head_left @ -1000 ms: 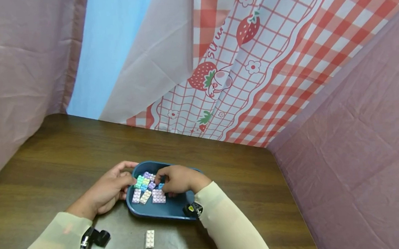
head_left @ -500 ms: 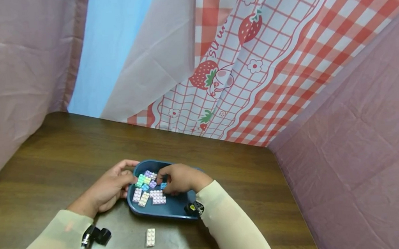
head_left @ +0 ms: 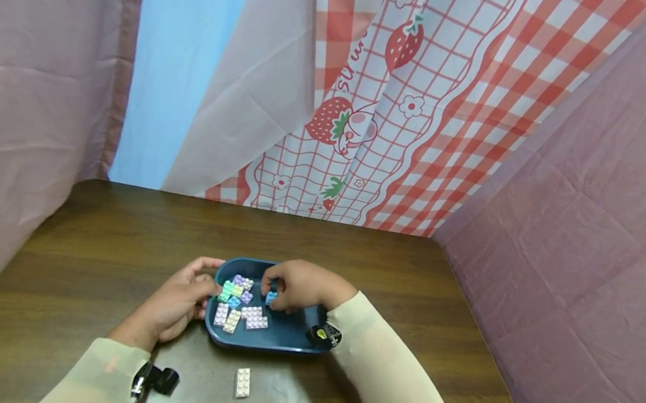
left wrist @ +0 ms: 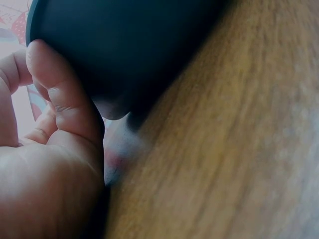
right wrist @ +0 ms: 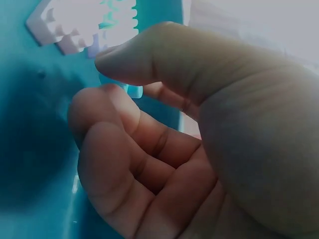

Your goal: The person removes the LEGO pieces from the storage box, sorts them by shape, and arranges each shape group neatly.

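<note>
A dark blue tray with rounded corners holds several pastel building bricks. At its left end my left hand grips the rim; the left wrist view shows a digit against the tray's outer wall. Inside the tray, my right hand pinches a small blue brick between thumb and index finger. From the right wrist, most of that blue brick is hidden behind the thumb, and the other fingers are curled. Left of it lie green, yellow and purple bricks, a cream brick and a pale pink brick.
A single cream brick lies on the wooden table in front of the tray. Pink cloth hangs at both sides, and a red checked strawberry cloth covers the back. Black cameras are strapped to the wrists.
My right hand has shifted right within the tray, and the blue brick has come with it, away from the other bricks. The left hand keeps its hold on the tray.
</note>
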The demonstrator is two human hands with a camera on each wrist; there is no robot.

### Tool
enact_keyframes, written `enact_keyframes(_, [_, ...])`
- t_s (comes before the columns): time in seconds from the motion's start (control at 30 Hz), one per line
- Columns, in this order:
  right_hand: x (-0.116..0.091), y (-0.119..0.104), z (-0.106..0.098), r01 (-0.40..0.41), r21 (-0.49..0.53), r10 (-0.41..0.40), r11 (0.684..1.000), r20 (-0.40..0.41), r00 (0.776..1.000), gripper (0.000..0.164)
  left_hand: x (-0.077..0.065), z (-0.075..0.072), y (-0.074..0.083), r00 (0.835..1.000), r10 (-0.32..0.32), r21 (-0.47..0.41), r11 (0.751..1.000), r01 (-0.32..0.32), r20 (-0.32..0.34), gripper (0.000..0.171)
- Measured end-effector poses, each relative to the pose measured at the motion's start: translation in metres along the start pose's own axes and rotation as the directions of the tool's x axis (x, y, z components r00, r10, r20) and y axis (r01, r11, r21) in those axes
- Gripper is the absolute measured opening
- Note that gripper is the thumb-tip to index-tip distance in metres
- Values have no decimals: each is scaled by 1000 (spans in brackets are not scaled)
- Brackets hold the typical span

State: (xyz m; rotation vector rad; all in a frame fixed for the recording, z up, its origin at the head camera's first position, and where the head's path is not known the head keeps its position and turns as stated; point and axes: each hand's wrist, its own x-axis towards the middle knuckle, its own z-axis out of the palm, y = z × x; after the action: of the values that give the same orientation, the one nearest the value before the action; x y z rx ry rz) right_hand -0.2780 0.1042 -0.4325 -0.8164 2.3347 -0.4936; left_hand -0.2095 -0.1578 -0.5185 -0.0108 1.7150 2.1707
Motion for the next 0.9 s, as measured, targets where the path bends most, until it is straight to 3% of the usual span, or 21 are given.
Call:
enact_keyframes(0.2, [-15, -6, -4, 52, 17, -51, 998, -53, 997, 19, 0, -1, -1, 1000, -2, -3, 1000, 2, 2, 62])
enact_keyframes(0.4, [-34, -20, -4, 140, -27, -142, 990, -87, 986, 20, 0, -1, 0, 1000, -8, -5, 1000, 8, -2, 62])
enact_keyframes(0.67, [-54, -45, 13, 246, -121, -254, 962, -61, 965, 23, 0, -1, -1, 1000, 10, -12, 1000, -10, 9, 61])
enact_keyframes(0.9, [-66, -59, 36, 362, -163, -370, 918, -16, 929, 23, 0, -2, -2, 999, 30, -16, 999, -29, 17, 62])
